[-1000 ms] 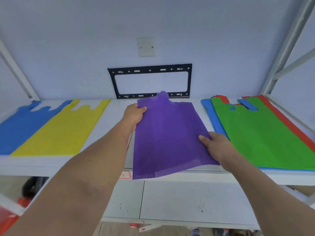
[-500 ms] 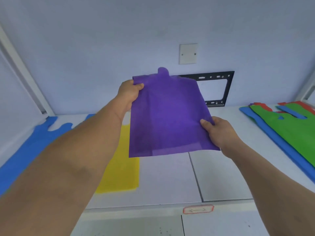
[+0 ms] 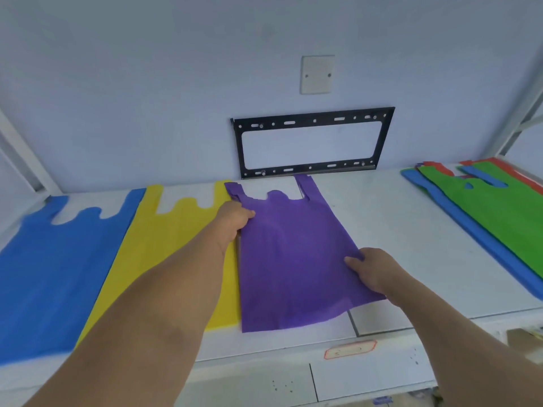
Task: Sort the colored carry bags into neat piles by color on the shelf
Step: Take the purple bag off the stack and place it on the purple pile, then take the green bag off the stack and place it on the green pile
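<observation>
Three bags are laid side by side on the shelf (image 3: 396,230) — the rightmost bag (image 3: 293,259) is held by both hands, a stack (image 3: 505,218) lying well apart at right.

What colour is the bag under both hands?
Purple, lying flat beside the yellow bag; head view.

blue bag (image 3: 50,277): cut off by the left edge, outline blurred.
yellow bag (image 3: 170,248): near corner hidden under the left forearm.
green bag (image 3: 505,212): cut off by the right edge.
shelf label (image 3: 349,349): print too blurred to read.
left hand (image 3: 233,220): fingers hidden beneath the purple bag (image 3: 291,259).
</observation>
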